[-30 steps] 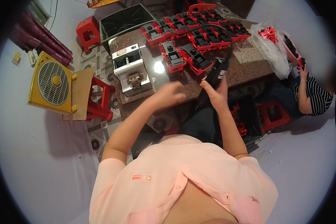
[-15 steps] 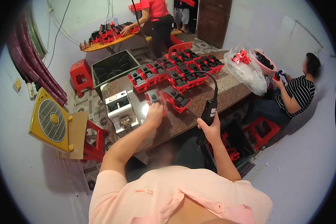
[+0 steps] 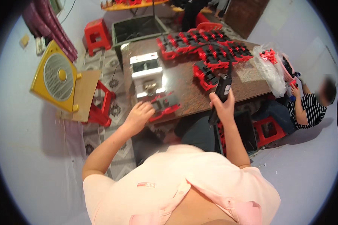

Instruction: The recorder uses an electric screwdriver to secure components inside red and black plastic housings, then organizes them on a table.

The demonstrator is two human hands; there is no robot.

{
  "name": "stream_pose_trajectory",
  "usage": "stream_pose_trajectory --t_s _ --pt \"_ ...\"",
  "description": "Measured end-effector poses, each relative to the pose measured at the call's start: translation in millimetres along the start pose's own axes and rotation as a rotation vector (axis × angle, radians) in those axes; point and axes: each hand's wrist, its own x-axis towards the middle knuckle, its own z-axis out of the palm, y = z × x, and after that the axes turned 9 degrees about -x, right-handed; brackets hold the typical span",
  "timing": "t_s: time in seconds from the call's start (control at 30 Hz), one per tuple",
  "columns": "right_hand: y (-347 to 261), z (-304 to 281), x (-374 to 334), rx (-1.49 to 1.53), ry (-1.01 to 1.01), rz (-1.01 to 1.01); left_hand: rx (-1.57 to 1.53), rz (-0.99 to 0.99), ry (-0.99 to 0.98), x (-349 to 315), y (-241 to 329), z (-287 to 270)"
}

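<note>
My left hand (image 3: 139,115) is closed on the left edge of a red and black plastic part (image 3: 165,104), which is a little blurred at the table's near edge. The part lies just in front of a white box-shaped machine (image 3: 146,77) with a metal piece on its near end, perhaps a screw feeder. In my right hand (image 3: 224,107) is a black electric screwdriver (image 3: 222,90), gripped round its body with the tip slanting down. A similar red and black part (image 3: 205,76) sits on the table just left of the screwdriver.
Rows of red and black parts (image 3: 195,45) cover the table's far side. A plastic bag (image 3: 268,71) lies at its right end. Beyond stand a dark crate (image 3: 118,32) and red stool (image 3: 97,35); a yellow fan (image 3: 58,77) is at left. A co-worker (image 3: 306,107) sits at right.
My left hand has brought the red and black part nearer, to the table's front edge by the white machine. The view has shifted; my right hand still holds the screwdriver.
</note>
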Motion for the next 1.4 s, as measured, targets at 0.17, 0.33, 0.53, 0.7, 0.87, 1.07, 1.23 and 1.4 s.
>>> stream_pose_trajectory --t_s 0.17,0.33,0.53,0.7,0.87,1.07,1.23,1.4 --pt "-18.6 34.2 -10.1 -0.127 -0.034 -0.049 0.049 -0.237 -0.009 -5.4 5.0 12.7" --pt "-29.1 56.2 -18.1 -0.115 0.018 -0.003 -0.098 -0.295 0.206 24.6 30.7 15.7" --pt "-34.6 90.6 -0.9 -0.091 -0.033 -0.016 0.037 -0.215 0.176 23.6 5.9 47.7" --pt "-24.0 119.9 16.4 -0.089 -0.11 -0.037 0.024 -0.209 0.207 25.2 3.1 48.6" --pt "-21.8 125.6 23.8 -0.075 -0.124 -0.05 0.033 -0.221 0.291 29.5 3.5 45.0" --pt "-6.3 110.3 35.4 0.007 -0.114 0.021 0.016 -0.215 0.244 38.1 -3.6 44.3" --pt "4.4 93.3 49.2 0.123 -0.157 0.009 -0.002 -0.219 0.267 48.1 -0.6 35.9" --pt "22.0 58.7 51.8 0.182 -0.147 -0.02 -0.013 -0.215 0.199 49.9 8.0 27.9"
